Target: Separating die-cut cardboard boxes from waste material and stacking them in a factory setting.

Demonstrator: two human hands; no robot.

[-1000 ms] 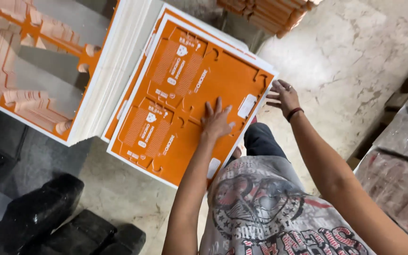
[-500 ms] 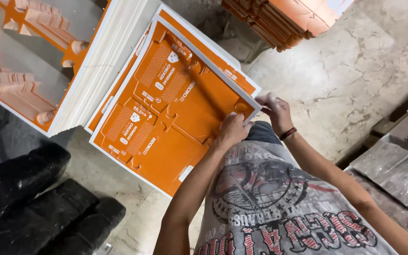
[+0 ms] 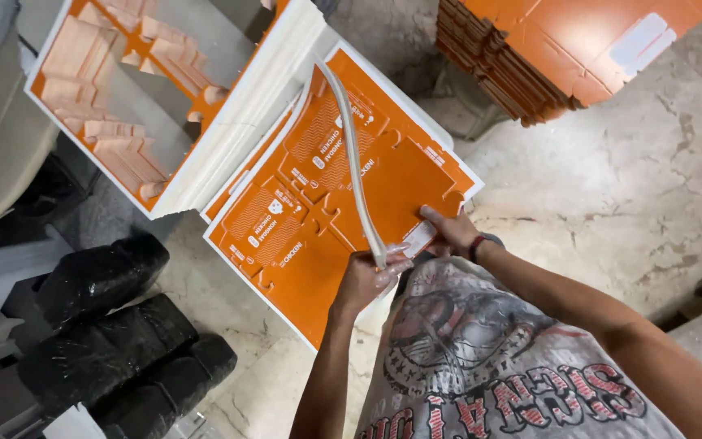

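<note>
A stack of orange die-cut cardboard sheets (image 3: pixel 302 219) with white edges lies on the floor in front of me. My left hand (image 3: pixel 367 280) grips the near end of one lifted sheet (image 3: pixel 355 162), which stands on edge and shows as a curved white strip running away from me. My right hand (image 3: pixel 448 232) lies just right of it, fingers spread on the near corner of the stack beside a white patch. A dark band is around that wrist.
A thick pile of white-edged orange frames with cut-out holes (image 3: pixel 123 106) sits at the upper left, overlapping the stack. Another pile of orange sheets (image 3: pixel 578 41) stands at the upper right. Black wrapped bundles (image 3: pixel 99 325) lie at the lower left on the mottled stone floor (image 3: pixel 611 179).
Both hands moved from flat on the sheet to its near corner. My left hand has taken hold of one sheet and raised it on edge. The view has shifted right.
</note>
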